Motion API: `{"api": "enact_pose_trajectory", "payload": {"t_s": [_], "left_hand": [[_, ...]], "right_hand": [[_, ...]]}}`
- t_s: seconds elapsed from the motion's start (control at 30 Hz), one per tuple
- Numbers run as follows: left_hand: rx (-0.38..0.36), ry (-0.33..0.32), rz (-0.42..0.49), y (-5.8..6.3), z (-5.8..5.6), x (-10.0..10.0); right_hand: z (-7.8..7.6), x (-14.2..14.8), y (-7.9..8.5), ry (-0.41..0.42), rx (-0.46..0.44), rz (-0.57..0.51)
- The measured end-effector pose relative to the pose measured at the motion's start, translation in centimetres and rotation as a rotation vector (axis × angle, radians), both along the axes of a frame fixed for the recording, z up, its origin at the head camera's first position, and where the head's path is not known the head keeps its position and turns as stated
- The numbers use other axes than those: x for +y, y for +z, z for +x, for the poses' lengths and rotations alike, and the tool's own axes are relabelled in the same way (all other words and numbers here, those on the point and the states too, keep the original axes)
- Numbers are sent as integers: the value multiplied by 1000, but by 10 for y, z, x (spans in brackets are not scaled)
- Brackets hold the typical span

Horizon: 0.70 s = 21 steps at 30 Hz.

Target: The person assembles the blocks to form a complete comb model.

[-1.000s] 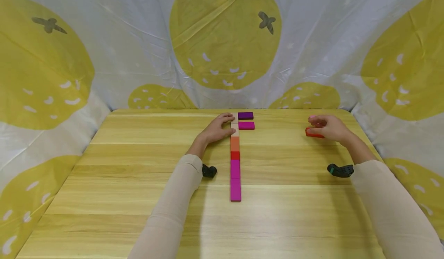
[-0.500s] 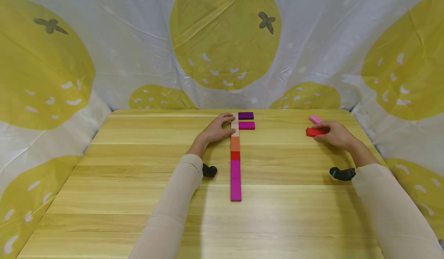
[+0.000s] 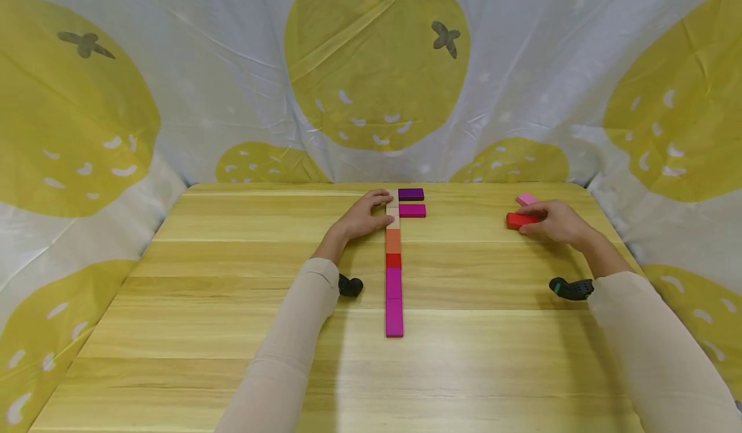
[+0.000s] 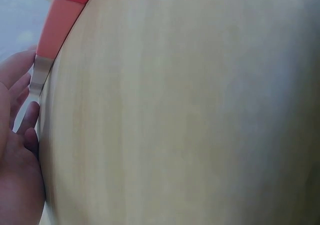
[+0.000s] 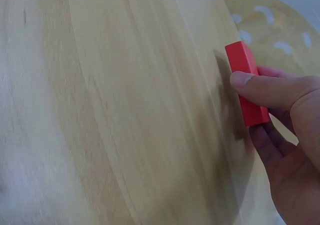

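In the head view my right hand (image 3: 558, 222) pinches a red block (image 3: 518, 221) at the right of the table. The right wrist view shows the thumb across the face of this red block (image 5: 244, 60), with its shadow on the wood beside it. My left hand (image 3: 361, 216) rests its thumb and fingertips on the pale beige blocks (image 3: 393, 221) at the far end of a straight row. Toward me the row continues with an orange block (image 3: 393, 241), a short red block (image 3: 393, 261) and two magenta blocks (image 3: 393, 301), laid end to end.
A purple block (image 3: 411, 194) and a magenta block (image 3: 412, 211) jut rightward from the row's far end. Behind the right hand lies a pink block (image 3: 526, 198). Patterned cloth (image 3: 371, 98) rises behind the wooden table (image 3: 232, 330). Black wrist devices (image 3: 570, 289) sit on both wrists.
My right hand first drew back from beside the pink block, uncovering it, and took a pinch on the red block, which has now shifted slightly left. The left hand stays in place.
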State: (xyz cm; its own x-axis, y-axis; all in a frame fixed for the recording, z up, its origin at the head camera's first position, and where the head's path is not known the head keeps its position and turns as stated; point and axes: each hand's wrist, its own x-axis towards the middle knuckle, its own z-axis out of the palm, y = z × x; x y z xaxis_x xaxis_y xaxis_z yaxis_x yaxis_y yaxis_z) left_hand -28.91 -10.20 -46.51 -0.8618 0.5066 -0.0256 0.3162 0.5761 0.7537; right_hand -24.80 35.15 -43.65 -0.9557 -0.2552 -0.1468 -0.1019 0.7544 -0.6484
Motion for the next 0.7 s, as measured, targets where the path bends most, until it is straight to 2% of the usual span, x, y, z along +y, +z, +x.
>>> {"api": "enact_pose_trajectory", "payload": {"t_s": [0.47,0.7], "left_hand": [[-3,8,13,3,3,2],[5,8,7,2,2,1]], "right_hand": [[-8,-47,7,132,79,7],[-8,-74,2,129,95,-41]]}}
